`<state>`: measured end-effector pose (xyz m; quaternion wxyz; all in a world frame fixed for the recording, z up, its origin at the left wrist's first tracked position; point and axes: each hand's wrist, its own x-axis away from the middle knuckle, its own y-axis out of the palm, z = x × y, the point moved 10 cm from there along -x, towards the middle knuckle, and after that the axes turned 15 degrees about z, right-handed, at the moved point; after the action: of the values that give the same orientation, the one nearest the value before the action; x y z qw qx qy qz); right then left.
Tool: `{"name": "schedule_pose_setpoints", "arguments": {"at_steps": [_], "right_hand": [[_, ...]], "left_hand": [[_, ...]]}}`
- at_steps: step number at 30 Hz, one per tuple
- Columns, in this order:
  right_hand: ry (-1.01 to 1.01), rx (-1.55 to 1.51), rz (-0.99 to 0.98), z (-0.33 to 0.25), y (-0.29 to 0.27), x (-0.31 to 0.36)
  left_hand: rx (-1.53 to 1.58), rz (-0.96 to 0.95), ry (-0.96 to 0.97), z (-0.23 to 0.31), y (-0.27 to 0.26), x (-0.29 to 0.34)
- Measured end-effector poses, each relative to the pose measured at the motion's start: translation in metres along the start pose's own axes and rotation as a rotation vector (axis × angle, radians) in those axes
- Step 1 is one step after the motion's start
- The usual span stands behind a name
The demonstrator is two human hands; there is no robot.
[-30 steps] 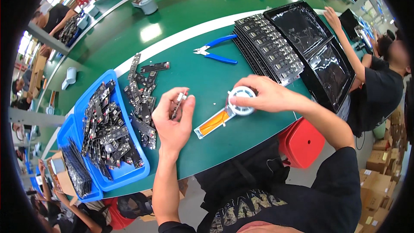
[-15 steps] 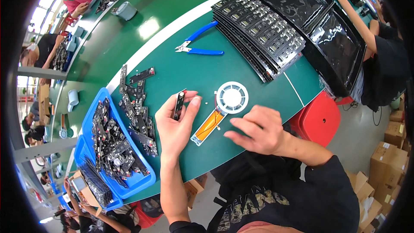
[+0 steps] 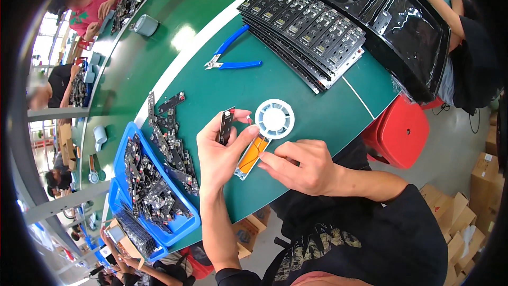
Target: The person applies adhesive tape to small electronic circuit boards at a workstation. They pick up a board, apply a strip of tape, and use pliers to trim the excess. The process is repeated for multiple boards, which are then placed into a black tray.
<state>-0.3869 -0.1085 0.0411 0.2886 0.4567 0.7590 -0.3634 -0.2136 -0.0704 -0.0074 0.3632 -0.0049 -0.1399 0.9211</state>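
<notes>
In my left hand (image 3: 217, 151) is a small black circuit board (image 3: 226, 126), held upright between fingers and palm. Just right of it on the green table lies a white device with a round, fan-like ring head (image 3: 274, 119) and a long handle with an orange strip (image 3: 251, 160) inside. Thin dark wires run over the strip. My right hand (image 3: 301, 167) is closed at the handle's right edge; its thumb and forefinger pinch the end of a thin wire, the tip hidden by the fingers. Blue-handled cutting pliers (image 3: 238, 65) lie farther off with jaws apart.
At left, a blue bin (image 3: 182, 224) holds many small boards, with a loose pile of boards (image 3: 172, 140) beside it. Stacked board panels (image 3: 309, 26) and black trays (image 3: 410, 32) fill the far right. A red stool (image 3: 405, 132) stands by the table edge. Co-workers sit around.
My right hand has moved left to the device's handle and closed at the wire. My left hand, still holding the board, is nearer the ring head. The whole view has shifted slightly.
</notes>
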Motion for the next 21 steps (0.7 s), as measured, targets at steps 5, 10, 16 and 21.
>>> {"name": "schedule_pose_setpoints", "arguments": {"at_steps": [5,10,16,21], "right_hand": [[-0.025,0.057,-0.048,0.001,0.003,0.003],[-0.051,0.194,0.048,0.004,-0.011,-0.008],[-0.08,0.344,0.005,0.001,0.003,-0.035],[-0.054,0.286,0.168,-0.001,0.001,-0.045]], "left_hand": [[0.143,0.074,0.068,0.002,-0.008,0.002],[0.013,0.205,0.28,0.013,-0.022,0.013],[-0.13,0.335,0.474,0.015,-0.034,0.045],[-0.117,0.421,0.342,0.002,-0.037,0.051]]}}
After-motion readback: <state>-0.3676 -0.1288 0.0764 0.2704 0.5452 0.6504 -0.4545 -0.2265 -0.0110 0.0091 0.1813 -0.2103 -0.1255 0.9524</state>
